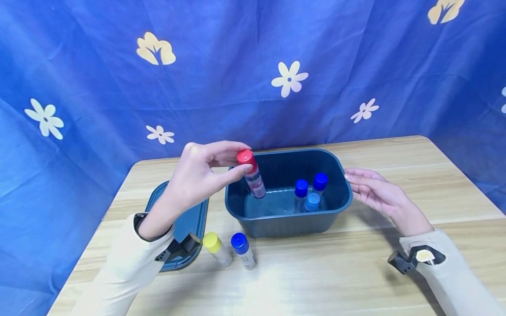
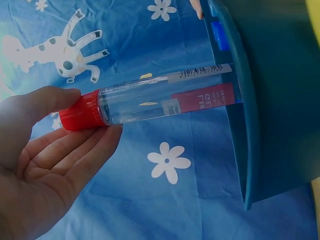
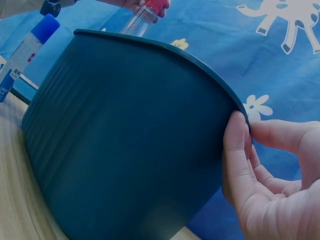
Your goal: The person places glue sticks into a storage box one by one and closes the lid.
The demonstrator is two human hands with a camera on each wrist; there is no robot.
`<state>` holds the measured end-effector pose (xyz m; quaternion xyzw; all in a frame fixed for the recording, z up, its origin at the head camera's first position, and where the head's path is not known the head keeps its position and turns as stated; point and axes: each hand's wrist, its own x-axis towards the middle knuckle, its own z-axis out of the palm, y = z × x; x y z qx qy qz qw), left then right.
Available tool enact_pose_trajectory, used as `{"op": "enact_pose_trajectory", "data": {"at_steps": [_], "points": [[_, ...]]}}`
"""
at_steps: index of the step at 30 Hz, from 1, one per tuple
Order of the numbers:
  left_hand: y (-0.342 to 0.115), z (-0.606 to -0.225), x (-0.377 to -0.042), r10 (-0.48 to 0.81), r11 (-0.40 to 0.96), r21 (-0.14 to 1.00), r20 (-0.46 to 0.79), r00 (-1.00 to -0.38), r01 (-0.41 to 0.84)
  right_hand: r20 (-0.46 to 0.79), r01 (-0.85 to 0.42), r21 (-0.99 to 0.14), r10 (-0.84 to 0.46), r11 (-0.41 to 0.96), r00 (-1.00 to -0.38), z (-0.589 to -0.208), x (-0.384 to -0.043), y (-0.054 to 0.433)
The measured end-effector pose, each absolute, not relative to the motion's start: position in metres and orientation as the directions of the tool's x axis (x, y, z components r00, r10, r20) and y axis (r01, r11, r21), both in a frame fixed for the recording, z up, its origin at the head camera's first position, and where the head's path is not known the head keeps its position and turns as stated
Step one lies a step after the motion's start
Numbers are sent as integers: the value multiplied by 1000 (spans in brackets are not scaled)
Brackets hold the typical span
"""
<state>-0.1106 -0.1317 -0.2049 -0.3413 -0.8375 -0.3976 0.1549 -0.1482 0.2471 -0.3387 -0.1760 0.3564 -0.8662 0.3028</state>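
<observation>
My left hand [image 1: 199,173] pinches a red-capped glue bottle [image 1: 256,182] by its cap, thumb on one side and fingers on the other. The clear bottle [image 2: 165,97] hangs upright with its lower end inside the left part of a dark teal storage box [image 1: 284,226]. At the box's right end, my right hand [image 1: 377,195] grips the rim between thumb and fingers, as the right wrist view shows. Inside the box, towards the right, stand two dark-blue-capped bottles [image 1: 301,188] and a light-blue-capped bottle [image 1: 312,202].
A yellow-capped bottle [image 1: 216,248] and a blue-capped glue bottle [image 1: 243,250] stand on the wooden table [image 1: 316,276] in front of the box. The teal lid [image 1: 193,219] lies to the left, partly under my left forearm. A blue patterned curtain [image 1: 221,87] hangs behind the table.
</observation>
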Motion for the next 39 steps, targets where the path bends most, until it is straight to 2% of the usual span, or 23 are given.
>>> {"op": "enact_pose_trajectory", "data": {"at_steps": [9, 19, 39], "points": [[-135, -208, -115, 426, 461, 558, 543, -724, 690, 76, 390, -735, -639, -555, -766, -339, -149, 246], [-134, -214, -120, 421, 469, 602, 491, -763, 646, 74, 384, -742, -636, -550, -768, -341, -149, 246], [-134, -229, -133, 417, 481, 641, 432, -799, 598, 67, 394, -729, -632, -559, -772, -341, -150, 247]]}}
